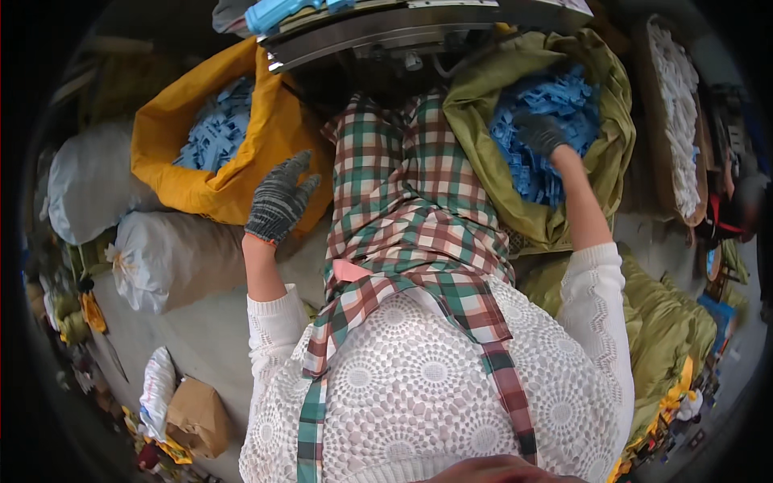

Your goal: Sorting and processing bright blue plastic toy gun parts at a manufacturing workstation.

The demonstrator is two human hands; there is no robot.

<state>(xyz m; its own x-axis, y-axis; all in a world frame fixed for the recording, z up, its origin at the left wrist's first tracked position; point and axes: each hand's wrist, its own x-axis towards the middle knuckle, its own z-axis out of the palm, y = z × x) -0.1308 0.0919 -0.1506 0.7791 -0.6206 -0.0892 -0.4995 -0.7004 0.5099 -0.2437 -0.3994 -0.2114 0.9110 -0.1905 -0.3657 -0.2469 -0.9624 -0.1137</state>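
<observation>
My right hand [541,134], in a dark grey knit glove, reaches into an olive-green sack [465,109] at the right. It touches the heap of light blue plastic pieces [555,95] inside; its fingers are blurred, and whether they grip a piece I cannot tell. My left hand [282,197], in a grey knit glove, is held beside a yellow sack [229,189] with its fingers apart and nothing in them. Similar blue plastic pieces [216,129] fill that yellow sack.
A metal-edged work surface [386,32] stands ahead, with a light blue object [278,11] on it. Stuffed white sacks [173,262] lie at the left, a brown paper bag [197,419] lower down. At the right are a long box of white pieces [675,121] and a folded green sack [664,322].
</observation>
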